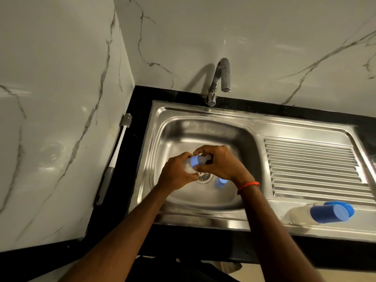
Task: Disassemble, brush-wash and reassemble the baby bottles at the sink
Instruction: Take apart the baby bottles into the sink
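Over the sink (203,127), bottle (194,161) lies near level, nipple toward 3 o'clock. Your left hand (175,173) grips its body; your right hand (221,163) curls round the nipple end.

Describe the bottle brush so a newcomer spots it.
Start at the steel sink and go left over the black counter to the marble wall. The bottle brush rests there: bristly head rearmost, white stem, grey handle, the only long thin thing.
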`<state>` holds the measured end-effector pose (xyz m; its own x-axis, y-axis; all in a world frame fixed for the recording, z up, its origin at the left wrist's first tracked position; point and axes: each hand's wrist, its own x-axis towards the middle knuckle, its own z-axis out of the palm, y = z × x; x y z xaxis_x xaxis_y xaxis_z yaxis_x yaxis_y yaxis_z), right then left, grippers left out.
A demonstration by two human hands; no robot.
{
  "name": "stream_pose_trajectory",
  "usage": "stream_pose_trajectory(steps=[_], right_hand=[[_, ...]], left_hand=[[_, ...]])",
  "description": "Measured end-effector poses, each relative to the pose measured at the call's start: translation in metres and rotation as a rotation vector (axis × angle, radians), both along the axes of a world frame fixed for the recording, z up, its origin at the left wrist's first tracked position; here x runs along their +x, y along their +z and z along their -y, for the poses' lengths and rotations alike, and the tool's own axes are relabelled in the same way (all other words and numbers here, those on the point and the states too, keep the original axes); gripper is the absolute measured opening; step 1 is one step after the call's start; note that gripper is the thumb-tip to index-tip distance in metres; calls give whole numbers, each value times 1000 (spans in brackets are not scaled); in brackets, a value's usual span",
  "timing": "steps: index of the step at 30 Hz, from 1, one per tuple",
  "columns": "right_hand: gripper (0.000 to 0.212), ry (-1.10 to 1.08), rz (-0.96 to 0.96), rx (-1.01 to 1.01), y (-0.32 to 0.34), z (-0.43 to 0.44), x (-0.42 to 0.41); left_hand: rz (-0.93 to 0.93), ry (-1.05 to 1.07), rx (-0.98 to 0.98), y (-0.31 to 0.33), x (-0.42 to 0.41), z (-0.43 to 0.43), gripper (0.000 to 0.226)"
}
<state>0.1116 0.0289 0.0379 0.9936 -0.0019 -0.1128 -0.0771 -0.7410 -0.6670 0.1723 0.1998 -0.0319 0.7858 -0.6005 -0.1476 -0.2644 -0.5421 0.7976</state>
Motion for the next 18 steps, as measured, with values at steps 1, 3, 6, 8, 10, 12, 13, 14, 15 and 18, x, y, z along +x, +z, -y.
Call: stream_pose_trajectory(steps=[1,3,6,8,10,12,13,14,15,18], right_hand=[[38,21,15,12,0,2,0],[41,38,34,51,0,6,1],[44,59,62,86,0,12,0],[45,93,86,89,0,15,-1],[50,130,112,67,0,15,-2],[69,124,59,54,1,16,0],[78,108,-21,53,2,16,1],[78,84,-111,46,4,15,2],[69,52,-177,35,4,14,4],[42,-12,-169,-10,5,10,6]], left_hand=[[-2,0,7,0,1,1,54],[0,-3,18,1,1,4,54],[-8,5,22,3,2,6,53],[0,14,38,5,1,7,53],[29,34,41,7,-1,7,57],[62,38,61,9,0,6,63],[83,27,78,11,0,7,62],[99,18,88,12,0,7,57],[109,18,90,13,-1,8,52],[122,33,83,13,-2,9,45]])
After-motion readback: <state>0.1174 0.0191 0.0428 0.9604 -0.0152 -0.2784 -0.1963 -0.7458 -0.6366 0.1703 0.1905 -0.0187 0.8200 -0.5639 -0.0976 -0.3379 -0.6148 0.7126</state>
